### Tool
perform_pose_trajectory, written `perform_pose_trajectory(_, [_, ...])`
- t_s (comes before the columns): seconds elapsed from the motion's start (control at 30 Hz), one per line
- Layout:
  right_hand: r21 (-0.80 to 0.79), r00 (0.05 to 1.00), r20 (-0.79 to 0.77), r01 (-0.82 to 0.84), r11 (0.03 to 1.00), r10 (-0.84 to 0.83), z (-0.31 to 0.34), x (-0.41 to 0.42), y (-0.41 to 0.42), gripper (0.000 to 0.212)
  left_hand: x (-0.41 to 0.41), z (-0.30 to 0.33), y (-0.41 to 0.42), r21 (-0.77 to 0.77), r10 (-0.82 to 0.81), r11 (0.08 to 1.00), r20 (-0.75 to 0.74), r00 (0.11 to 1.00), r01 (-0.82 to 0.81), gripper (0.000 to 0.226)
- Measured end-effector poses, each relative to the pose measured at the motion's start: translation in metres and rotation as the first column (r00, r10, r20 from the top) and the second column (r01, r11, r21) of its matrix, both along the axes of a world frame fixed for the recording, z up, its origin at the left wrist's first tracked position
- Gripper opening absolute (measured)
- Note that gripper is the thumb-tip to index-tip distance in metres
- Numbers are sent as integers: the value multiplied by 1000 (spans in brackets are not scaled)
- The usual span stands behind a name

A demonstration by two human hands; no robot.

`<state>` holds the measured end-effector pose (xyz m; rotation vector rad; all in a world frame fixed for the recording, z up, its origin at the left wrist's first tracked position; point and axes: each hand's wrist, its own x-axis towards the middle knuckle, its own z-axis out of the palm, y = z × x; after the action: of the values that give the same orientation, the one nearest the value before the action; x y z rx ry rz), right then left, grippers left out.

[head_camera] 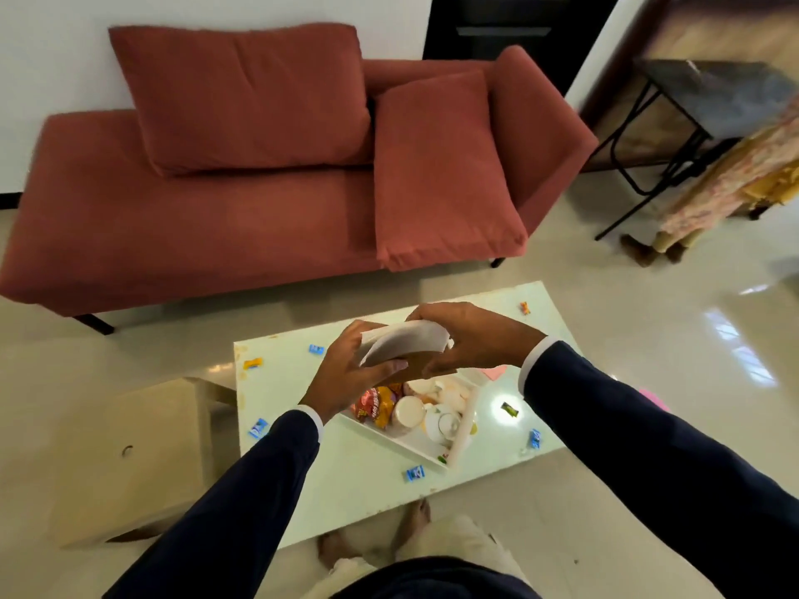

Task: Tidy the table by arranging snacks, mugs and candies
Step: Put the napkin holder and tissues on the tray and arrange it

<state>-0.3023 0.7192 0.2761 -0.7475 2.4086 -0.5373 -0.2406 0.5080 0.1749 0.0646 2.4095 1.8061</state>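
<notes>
Both hands up over the table [346,477]: left hand [346,373] and right hand [471,339] fingers curled around a white napkin [402,341], right above the tray [465,430] of mugs and snacks. Candies scattered around.

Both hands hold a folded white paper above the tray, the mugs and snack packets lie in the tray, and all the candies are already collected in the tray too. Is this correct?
Not entirely. The head view shows both hands, left and right, holding the white paper above the tray with mugs and snack packets, but candies lie scattered on the table.
</notes>
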Motion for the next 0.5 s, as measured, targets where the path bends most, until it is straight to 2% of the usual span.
perform_pose_trajectory(0.17, [59,999,-32,46,997,-45,-29,16,24,42,7,-22,27,-71,-50,996,88,995,57,56])
perform_pose_trajectory(0.3, [133,998,-52,26,991,-19,-60,14,58,39,11,-37,58,-63,-126,988,161,979,138,57])
perform_pose_trajectory(0.4, [169,999,-32,-13,986,18,-95,4,84,34,9,-53,88,-75,-188,975,230,955,210,64])
perform_pose_trajectory(0.5, [166,998,19,-62,984,60,-145,-5,114,36,5,-79,126,-150,-188,958,306,933,242,71])
